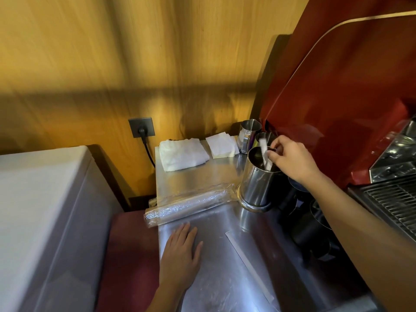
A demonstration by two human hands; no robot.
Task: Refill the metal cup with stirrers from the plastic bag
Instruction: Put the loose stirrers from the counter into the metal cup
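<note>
Right hand (pixel 290 161): pinching a stirrer (pixel 265 154), tilted into the cup (pixel 258 179).
Left hand (pixel 182 251): flat, nearer the bag (pixel 189 206).

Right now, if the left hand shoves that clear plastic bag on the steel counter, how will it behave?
The clear crinkled plastic bag would probably crumple rather than slide as one piece, since it looks thin and floppy. It seems light and nearly empty, so it may skid easily on the smooth steel counter. One end overhangs the counter edge, so it could drop off.
</note>
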